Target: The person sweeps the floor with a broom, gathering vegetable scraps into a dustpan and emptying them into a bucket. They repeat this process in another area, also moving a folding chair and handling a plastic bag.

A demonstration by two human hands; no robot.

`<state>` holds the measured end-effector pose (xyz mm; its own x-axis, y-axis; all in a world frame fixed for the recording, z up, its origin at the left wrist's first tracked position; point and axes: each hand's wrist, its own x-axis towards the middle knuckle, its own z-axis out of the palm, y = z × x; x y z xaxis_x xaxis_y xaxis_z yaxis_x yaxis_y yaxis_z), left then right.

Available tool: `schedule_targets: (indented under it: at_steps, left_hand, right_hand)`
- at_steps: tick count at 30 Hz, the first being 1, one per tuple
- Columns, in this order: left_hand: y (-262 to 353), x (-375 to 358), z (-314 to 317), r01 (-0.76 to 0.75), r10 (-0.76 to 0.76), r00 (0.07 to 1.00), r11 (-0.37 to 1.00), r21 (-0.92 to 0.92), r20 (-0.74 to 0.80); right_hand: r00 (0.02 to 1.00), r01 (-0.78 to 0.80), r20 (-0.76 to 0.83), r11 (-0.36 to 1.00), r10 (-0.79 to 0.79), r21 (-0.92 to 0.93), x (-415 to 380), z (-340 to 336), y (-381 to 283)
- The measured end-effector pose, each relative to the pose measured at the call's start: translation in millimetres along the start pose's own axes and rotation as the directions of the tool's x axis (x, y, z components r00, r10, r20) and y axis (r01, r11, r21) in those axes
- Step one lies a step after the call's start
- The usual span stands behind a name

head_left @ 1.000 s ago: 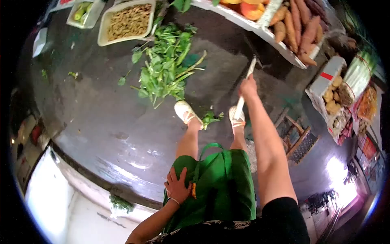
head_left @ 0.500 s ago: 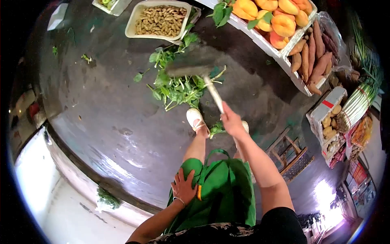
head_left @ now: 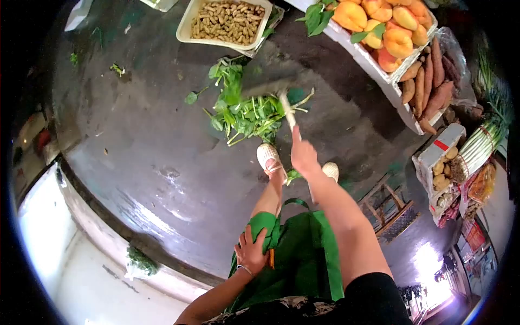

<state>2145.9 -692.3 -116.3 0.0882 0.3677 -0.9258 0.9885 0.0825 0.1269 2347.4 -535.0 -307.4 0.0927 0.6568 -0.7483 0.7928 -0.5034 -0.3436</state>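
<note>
My right hand [head_left: 305, 158] grips the pale handle of what looks like a broom [head_left: 288, 111], its index finger lying along the handle. The wide head at the far end is smeared by motion and stands over a heap of leafy greens [head_left: 250, 118] on the floor. Stems and leaves lie loose in front of my left shoe [head_left: 267, 156]. My left hand [head_left: 252, 252] rests with spread fingers on my left leg, against the green apron [head_left: 309, 246], holding nothing.
A tub of peanuts [head_left: 227, 41] stands beyond the greens. To the right are boxes of peaches [head_left: 398, 42] and sweet potatoes [head_left: 428, 81], a potato box [head_left: 431, 158], and scallions [head_left: 485, 143]. A small stool [head_left: 391, 211] sits nearby; a white wall ledge [head_left: 103, 211] runs along the left.
The view has shifted, so floor objects appear farther right. The broom head has changed angle over the greens, and some leaves blur with motion. My left hand stays on my leg.
</note>
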Motion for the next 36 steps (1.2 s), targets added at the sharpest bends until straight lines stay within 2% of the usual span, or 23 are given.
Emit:
schedule_targets:
  at_steps: [3,6,8,9,11,12,13,14,15,17,19,20,21,22,23,25,28,30,31,32,34,35,36]
  left_hand:
    - [-3.8,1.1,-6.3,-0.027,0.026,0.999,1.000,-0.016,-0.037]
    - [-11.3,4.3,-8.6,-0.040,0.039,0.999,0.999,-0.005,-0.037]
    - [-15.5,6.0,-7.8,-0.055,0.055,0.998,0.998,0.008,-0.041]
    - [-19.4,4.5,-6.1,-0.067,0.068,0.997,0.997,0.024,-0.036]
    - [-26.8,5.2,-2.8,-0.069,0.070,0.997,0.997,0.035,-0.016]
    - [-29.4,7.0,-3.0,-0.069,0.070,0.997,0.997,0.039,-0.020]
    - [-30.7,7.8,-5.4,-0.068,0.069,0.998,0.997,0.047,-0.012]
    - [-31.2,8.5,-9.5,-0.055,0.055,0.998,0.998,0.023,0.009]
    - [-32.1,10.2,-12.5,-0.041,0.041,0.999,0.999,-0.001,0.029]
    - [-33.7,10.3,-12.2,-0.046,0.046,0.998,0.999,-0.002,0.034]
    - [-37.6,8.4,-9.0,-0.050,0.050,0.998,0.999,0.002,0.038]
    - [-39.9,9.4,-5.0,-0.033,0.029,0.997,0.998,0.051,0.072]
    - [-41.5,11.2,-1.4,-0.019,0.009,0.995,0.995,0.100,0.100]
    - [-44.9,10.8,0.9,-0.034,0.030,0.997,0.997,0.070,0.065]
    - [-53.7,12.3,9.4,-0.060,0.057,0.998,0.988,0.142,0.029]
    - [-48.1,11.0,-4.0,-0.071,0.071,0.997,0.995,0.065,0.006]
    - [-48.0,10.2,-14.3,-0.102,0.097,0.993,0.990,0.094,0.060]
    - [-54.5,7.8,-7.6,-0.131,0.125,0.991,0.983,0.127,0.052]
    - [-56.2,8.2,-5.5,-0.145,0.144,0.989,0.979,0.140,0.020]
    - [-58.4,8.2,-3.8,-0.147,0.143,0.989,0.979,0.141,0.032]
    - [-61.4,3.5,-0.5,-0.178,0.179,0.984,0.967,0.182,0.011]
    - [-64.8,0.8,3.7,-0.195,0.201,0.979,0.960,0.203,-0.012]
    - [-69.7,-0.6,9.6,-0.203,0.209,0.978,0.955,0.217,-0.004]
  right_hand:
    - [0.997,0.011,0.081,0.992,-0.021,0.122,-35.2,-1.1,28.0]
    - [0.999,-0.015,-0.040,0.976,0.024,0.217,-68.4,2.0,69.9]
    - [0.933,-0.102,-0.305,0.953,0.191,0.285,-77.0,5.7,100.0]
    - [0.902,-0.187,-0.287,0.890,0.324,0.416,-71.8,-0.3,105.3]
    - [0.802,-0.321,-0.078,0.537,0.592,0.780,-61.8,-17.3,89.4]
    - [0.766,-0.317,0.049,0.310,0.641,0.896,-48.5,-5.7,90.1]
    - [0.766,-0.290,0.185,0.075,0.616,0.954,-37.0,17.4,87.9]
    - [0.775,-0.277,0.298,-0.125,0.557,0.953,-25.8,47.2,80.5]
    - [0.805,-0.266,0.347,-0.230,0.481,0.936,-22.2,79.5,59.7]
    - [0.892,-0.252,0.364,-0.375,0.267,0.892,-32.0,130.7,2.8]
    - [0.949,-0.279,0.316,-0.511,-0.015,0.813,-43.3,165.4,-46.5]
    - [0.949,-0.312,0.287,-0.514,-0.131,0.799,-45.7,175.8,-59.6]
    - [0.882,-0.450,0.462,-0.456,-0.093,0.768,-60.1,114.0,-91.5]
    - [0.859,-0.505,0.508,-0.257,-0.060,0.824,-62.6,95.0,-95.2]
    - [0.837,-0.547,0.547,-0.051,-0.016,0.836,-66.7,85.2,-91.6]
    - [0.783,-0.621,0.606,-0.237,-0.138,0.748,-83.2,68.3,-47.6]
    - [0.935,-0.347,0.329,0.156,0.130,0.925,-118.0,69.3,11.9]
    - [0.926,-0.266,0.113,0.412,0.359,0.871,-147.3,71.4,45.1]
    - [0.889,-0.283,0.088,0.386,0.450,0.878,-163.2,75.9,61.6]
    - [0.832,-0.345,0.176,0.243,0.526,0.907,-177.9,86.1,80.2]
    - [0.723,-0.354,0.300,-0.039,0.622,0.934,-208.2,109.3,115.3]
    - [0.657,-0.304,0.295,-0.114,0.694,0.946,-220.1,133.7,134.6]
    - [0.640,-0.236,0.366,-0.280,0.675,0.930,-233.2,139.8,142.0]
